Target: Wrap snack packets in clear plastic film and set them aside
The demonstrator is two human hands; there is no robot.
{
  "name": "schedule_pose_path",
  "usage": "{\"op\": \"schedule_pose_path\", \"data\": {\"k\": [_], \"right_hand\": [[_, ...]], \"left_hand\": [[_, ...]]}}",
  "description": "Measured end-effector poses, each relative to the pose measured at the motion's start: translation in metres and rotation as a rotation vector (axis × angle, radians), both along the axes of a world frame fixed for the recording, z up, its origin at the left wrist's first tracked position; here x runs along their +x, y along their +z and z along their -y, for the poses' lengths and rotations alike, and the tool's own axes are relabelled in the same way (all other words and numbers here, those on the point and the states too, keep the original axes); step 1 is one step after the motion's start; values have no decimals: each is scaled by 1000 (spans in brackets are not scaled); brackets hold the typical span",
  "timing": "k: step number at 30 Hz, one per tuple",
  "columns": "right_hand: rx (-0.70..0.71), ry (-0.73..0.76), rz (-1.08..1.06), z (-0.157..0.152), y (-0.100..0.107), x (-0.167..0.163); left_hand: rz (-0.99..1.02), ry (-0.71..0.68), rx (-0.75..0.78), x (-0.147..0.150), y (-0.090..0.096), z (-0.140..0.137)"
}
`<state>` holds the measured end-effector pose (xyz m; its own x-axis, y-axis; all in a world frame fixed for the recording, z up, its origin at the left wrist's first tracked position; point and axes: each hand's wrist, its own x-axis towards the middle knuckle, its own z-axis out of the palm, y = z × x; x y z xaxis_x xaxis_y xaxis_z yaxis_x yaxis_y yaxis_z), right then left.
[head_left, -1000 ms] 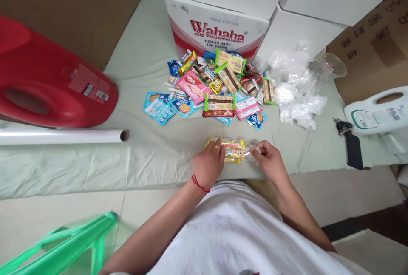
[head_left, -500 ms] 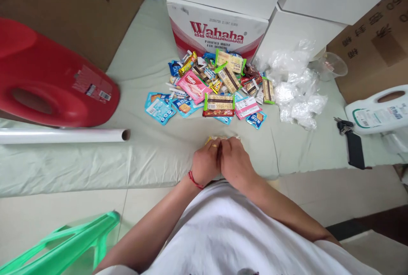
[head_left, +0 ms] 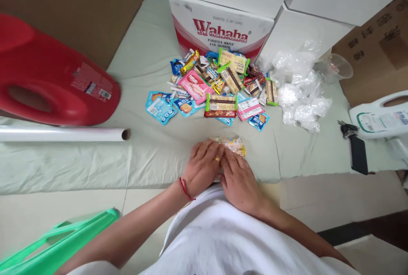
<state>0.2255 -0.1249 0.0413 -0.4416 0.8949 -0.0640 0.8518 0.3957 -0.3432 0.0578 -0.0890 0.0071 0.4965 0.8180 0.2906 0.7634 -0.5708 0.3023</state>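
Observation:
My left hand [head_left: 204, 163], with a red string on its wrist and a ring on one finger, lies flat with its fingers stretched out. Beside it, my right hand [head_left: 240, 177] is also flat, and the fingertips of both meet. They rest on the near side of a clear-wrapped bundle of snacks [head_left: 234, 142], yellow at its right end; its near part is hidden under the fingers. Beyond it lies a heap of wrapped snacks, among them a pink wafer pack [head_left: 196, 86], a green-ended biscuit pack [head_left: 221, 102] and blue biscuit packets [head_left: 161, 107].
Behind the heap stands a Wahaha carton [head_left: 219, 24]. Crumpled clear plastic bags [head_left: 296, 88] lie to its right, then keys, a black phone [head_left: 358, 154] and a white jug [head_left: 382, 115]. On the left are a red jug [head_left: 63, 79], a white roll [head_left: 63, 134] and a green stool [head_left: 63, 241].
Both hands have gone from curled fingers gripping the bundle to lying flat with fingers extended. More of the bundle shows beyond them, and the view has shifted slightly.

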Motion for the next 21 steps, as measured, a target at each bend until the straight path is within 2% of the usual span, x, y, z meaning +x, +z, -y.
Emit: {"op": "schedule_pose_path", "data": {"k": [2, 4, 6, 8, 10, 12, 14, 17, 19, 21], "right_hand": [[-49, -1, -62, -1, 3, -1], [-135, -3, -211, -3, 7, 4], [-256, -33, -478, -8, 12, 17], [-365, -132, -790, -15, 16, 39], [-339, -284, -979, -25, 18, 62], [-191, -342, -907, -36, 14, 79], [-75, -204, -658, -45, 2, 84], [-49, 33, -337, -50, -21, 73], [-56, 63, -304, -50, -31, 63], [-103, 62, -413, -51, -32, 60]], "left_hand": [[82, -163, 39, -4, -11, -3], [124, -276, 18, -7, -20, -8], [108, -298, -16, -7, -23, -12], [44, -291, -32, -5, -21, -16], [-40, -279, -39, -2, -17, -18], [-96, -258, -41, 2, -14, -19], [-106, -236, -27, 5, -14, -20], [-81, -213, 18, 8, -16, -21], [-89, -202, 47, 11, -18, -24], [-129, -196, 53, 15, -19, -28]]}}
